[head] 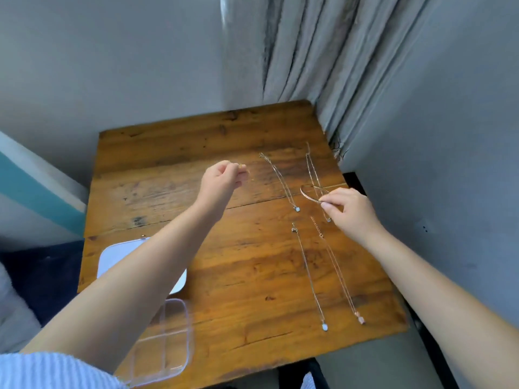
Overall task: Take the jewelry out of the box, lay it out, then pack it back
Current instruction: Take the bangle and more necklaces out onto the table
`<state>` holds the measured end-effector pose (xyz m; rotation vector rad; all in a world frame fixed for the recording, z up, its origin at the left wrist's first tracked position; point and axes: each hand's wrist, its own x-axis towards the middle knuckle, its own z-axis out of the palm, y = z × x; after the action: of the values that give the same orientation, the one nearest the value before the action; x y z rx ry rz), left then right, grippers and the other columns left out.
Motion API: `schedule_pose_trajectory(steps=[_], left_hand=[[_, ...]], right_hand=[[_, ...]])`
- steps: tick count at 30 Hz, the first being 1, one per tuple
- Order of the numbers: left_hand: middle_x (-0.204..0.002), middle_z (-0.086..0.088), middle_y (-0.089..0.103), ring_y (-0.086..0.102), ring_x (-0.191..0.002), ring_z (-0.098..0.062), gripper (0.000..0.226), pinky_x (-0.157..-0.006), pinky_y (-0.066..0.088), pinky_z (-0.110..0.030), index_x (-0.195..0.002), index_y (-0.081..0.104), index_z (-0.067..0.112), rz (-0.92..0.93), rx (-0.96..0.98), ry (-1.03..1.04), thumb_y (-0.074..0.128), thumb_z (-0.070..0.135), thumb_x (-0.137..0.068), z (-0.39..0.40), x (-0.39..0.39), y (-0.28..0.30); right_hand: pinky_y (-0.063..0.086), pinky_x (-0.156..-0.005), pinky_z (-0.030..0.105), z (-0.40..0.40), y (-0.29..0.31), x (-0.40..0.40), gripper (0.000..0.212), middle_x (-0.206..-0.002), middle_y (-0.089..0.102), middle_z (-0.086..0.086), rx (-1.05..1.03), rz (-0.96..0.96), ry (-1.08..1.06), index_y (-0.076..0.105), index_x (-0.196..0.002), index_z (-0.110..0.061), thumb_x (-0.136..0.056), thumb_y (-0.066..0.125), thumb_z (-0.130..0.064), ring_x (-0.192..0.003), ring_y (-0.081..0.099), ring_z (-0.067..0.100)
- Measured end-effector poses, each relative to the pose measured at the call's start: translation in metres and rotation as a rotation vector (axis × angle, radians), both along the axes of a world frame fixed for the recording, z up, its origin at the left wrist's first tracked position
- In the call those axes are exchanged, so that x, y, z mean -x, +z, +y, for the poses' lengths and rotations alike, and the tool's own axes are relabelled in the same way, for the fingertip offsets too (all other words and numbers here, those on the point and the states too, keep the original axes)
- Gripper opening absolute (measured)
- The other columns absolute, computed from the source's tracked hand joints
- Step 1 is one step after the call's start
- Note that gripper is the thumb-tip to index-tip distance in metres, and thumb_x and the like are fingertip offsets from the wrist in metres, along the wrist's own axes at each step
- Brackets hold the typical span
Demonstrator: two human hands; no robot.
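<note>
My left hand (222, 181) hovers over the middle of the wooden table (174, 175), fingers pinched on a small gold piece (242, 166) too small to tell apart. My right hand (348, 210) grips a rose-gold bangle (309, 194) by its near rim, held just above the table at the right. Several thin necklaces lie stretched out in rows: one with a pale pendant (280, 182), one partly under the bangle (312, 169), and two nearer me (309, 276), (338, 270). The clear compartment box (165, 341) stands open at the near left, its white lid (112, 256) behind my forearm.
Grey curtains (323, 51) hang behind the table's far right corner, and grey walls close in on both sides. A dark seat with a teal and white strip (33, 192) lies to the left. The table's right edge drops off close to my right hand.
</note>
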<state>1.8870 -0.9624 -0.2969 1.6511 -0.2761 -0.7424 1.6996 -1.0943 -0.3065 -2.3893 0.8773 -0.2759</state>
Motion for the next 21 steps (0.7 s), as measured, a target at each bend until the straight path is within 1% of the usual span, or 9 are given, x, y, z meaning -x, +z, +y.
schedule_pose_trajectory(steps=[2, 4, 6, 9, 12, 16, 18, 19, 21], left_hand=[[-0.08, 0.0, 0.059, 0.056, -0.089, -0.019, 0.036, -0.081, 0.046, -0.03, -0.057, 0.052, 0.02, -0.039, -0.019, 0.026, 0.043, 0.01, -0.09, -0.036, -0.013, -0.008], [-0.082, -0.003, 0.057, 0.053, -0.088, -0.021, 0.037, -0.08, 0.042, -0.033, -0.053, 0.05, 0.021, -0.055, -0.029, 0.06, 0.044, 0.012, -0.089, -0.067, -0.03, -0.016], [-0.073, -0.001, 0.056, 0.052, -0.079, -0.019, 0.038, -0.073, 0.042, -0.032, -0.052, 0.048, 0.021, -0.085, -0.039, 0.104, 0.045, 0.012, -0.088, -0.092, -0.049, -0.026], [-0.059, 0.001, 0.041, 0.039, -0.056, -0.011, 0.039, -0.054, 0.031, -0.024, -0.051, 0.044, 0.022, -0.16, -0.052, 0.175, 0.045, 0.013, -0.089, -0.119, -0.082, -0.045], [-0.057, 0.001, 0.04, 0.036, -0.053, -0.012, 0.035, -0.05, 0.028, -0.025, -0.056, 0.044, 0.021, -0.279, -0.122, 0.172, 0.043, 0.016, -0.091, -0.137, -0.114, -0.059], [-0.057, 0.003, 0.042, 0.04, -0.053, -0.013, 0.036, -0.05, 0.035, -0.022, -0.057, 0.045, 0.023, -0.39, -0.124, 0.114, 0.041, 0.019, -0.093, -0.152, -0.145, -0.054], [-0.063, -0.002, 0.047, 0.043, -0.055, -0.02, 0.032, -0.055, 0.039, -0.029, -0.063, 0.048, 0.016, -0.415, -0.117, 0.066, 0.041, 0.02, -0.094, -0.157, -0.153, -0.049], [-0.068, -0.006, 0.051, 0.045, -0.06, -0.024, 0.028, -0.059, 0.038, -0.032, -0.068, 0.051, 0.012, -0.446, -0.14, 0.034, 0.041, 0.02, -0.093, -0.158, -0.155, -0.051], [-0.078, -0.013, 0.058, 0.051, -0.073, -0.026, 0.024, -0.067, 0.04, -0.034, -0.082, 0.058, 0.005, -0.562, -0.279, -0.051, 0.043, 0.02, -0.093, -0.158, -0.151, -0.063]], right_hand=[[0.038, -0.088, 0.032, -0.033, -0.007, -0.015, 0.018, -0.104, 0.068, 0.02, -0.014, 0.014, 0.018, 0.068, -0.096, 0.0, -0.086, 0.053, -0.004, -0.102, 0.055, 0.033], [0.041, -0.088, 0.035, -0.059, -0.016, -0.031, 0.018, -0.103, 0.068, 0.02, -0.032, 0.013, 0.017, 0.068, -0.096, 0.0, -0.086, 0.053, -0.004, -0.101, 0.056, 0.034], [0.042, -0.088, 0.036, -0.081, -0.027, -0.049, 0.018, -0.102, 0.069, 0.019, -0.05, 0.005, 0.012, 0.069, -0.094, -0.001, -0.085, 0.053, -0.003, -0.1, 0.057, 0.033], [0.043, -0.087, 0.036, -0.105, -0.046, -0.079, 0.019, -0.102, 0.069, 0.018, -0.071, 0.006, 0.03, 0.069, -0.094, -0.002, -0.085, 0.052, -0.004, -0.099, 0.058, 0.031], [0.045, -0.086, 0.036, -0.125, -0.063, -0.107, 0.019, -0.103, 0.068, 0.017, -0.07, 0.011, 0.027, 0.069, -0.095, -0.003, -0.086, 0.052, -0.005, -0.099, 0.058, 0.031], [0.044, -0.083, 0.034, -0.147, -0.071, -0.148, 0.019, -0.104, 0.068, 0.019, -0.031, -0.012, 0.008, 0.068, -0.097, -0.002, -0.087, 0.052, -0.006, -0.099, 0.058, 0.033], [0.042, -0.085, 0.034, -0.155, -0.073, -0.169, 0.019, -0.104, 0.067, 0.021, 0.012, -0.031, 0.002, 0.067, -0.098, 0.0, -0.087, 0.053, -0.005, -0.099, 0.057, 0.035], [0.041, -0.086, 0.034, -0.158, -0.076, -0.178, 0.019, -0.105, 0.067, 0.022, 0.032, -0.038, -0.001, 0.066, -0.099, 0.001, -0.087, 0.052, -0.004, -0.099, 0.057, 0.036], [0.039, -0.085, 0.034, -0.159, -0.088, -0.192, 0.02, -0.107, 0.066, 0.021, 0.063, -0.016, -0.012, 0.066, -0.101, 0.0, -0.087, 0.051, -0.004, -0.1, 0.054, 0.037]])
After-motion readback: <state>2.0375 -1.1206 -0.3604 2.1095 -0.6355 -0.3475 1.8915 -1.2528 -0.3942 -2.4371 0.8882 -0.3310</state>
